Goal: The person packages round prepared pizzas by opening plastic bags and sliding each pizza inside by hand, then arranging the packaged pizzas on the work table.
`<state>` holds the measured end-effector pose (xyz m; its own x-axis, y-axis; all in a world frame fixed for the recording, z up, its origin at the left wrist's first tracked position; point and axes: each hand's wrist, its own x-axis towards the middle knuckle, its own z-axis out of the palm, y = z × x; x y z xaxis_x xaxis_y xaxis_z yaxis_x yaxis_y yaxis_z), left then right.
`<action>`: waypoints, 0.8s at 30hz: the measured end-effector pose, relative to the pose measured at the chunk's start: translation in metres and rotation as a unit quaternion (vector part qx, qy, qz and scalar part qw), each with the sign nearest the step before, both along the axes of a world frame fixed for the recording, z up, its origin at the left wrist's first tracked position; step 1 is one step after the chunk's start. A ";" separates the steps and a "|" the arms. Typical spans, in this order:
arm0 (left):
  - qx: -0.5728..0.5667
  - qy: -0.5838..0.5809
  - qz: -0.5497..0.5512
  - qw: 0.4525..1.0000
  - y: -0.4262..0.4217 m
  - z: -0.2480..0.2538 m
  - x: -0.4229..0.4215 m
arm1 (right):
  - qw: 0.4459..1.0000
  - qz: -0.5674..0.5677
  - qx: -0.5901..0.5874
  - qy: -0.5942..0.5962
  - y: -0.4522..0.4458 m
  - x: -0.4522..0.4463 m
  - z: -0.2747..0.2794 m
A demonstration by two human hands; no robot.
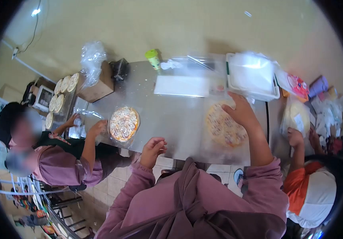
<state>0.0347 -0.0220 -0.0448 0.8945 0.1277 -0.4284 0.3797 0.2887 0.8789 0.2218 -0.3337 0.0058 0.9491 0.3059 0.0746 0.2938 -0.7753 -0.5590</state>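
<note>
My right hand (243,110) reaches over a pizza (224,126) on the steel table, thumb and fingers spread. This pizza looks hazy, as if under clear plastic, and I cannot tell whether the hand touches it. Near the table's front edge is my left hand (152,152), its fingers loosely curled in, with nothing visible in them. To its left lies another pizza (124,124) in clear plastic film, with shredded cheese and sauce on top. The hand of a person on the left (98,128) is beside that pizza.
A white board (181,86) and a green cup (152,59) stand at the back. A white tub (251,75) is at right, a cardboard box (95,87) at left, near several pizza bases (65,84). On the right, another person handles a bag of pale contents (296,115).
</note>
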 end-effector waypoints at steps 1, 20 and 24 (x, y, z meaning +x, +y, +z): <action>-0.002 0.004 0.039 0.999 0.010 -0.003 -0.010 | 0.998 0.068 0.005 -0.004 0.013 0.009 0.003; -0.031 0.093 0.160 0.982 0.160 -0.036 -0.056 | 0.973 0.048 -0.182 0.136 0.319 0.218 -0.123; -0.058 0.072 0.156 0.983 0.188 -0.015 -0.034 | 0.970 0.000 -0.186 0.155 0.337 0.220 -0.137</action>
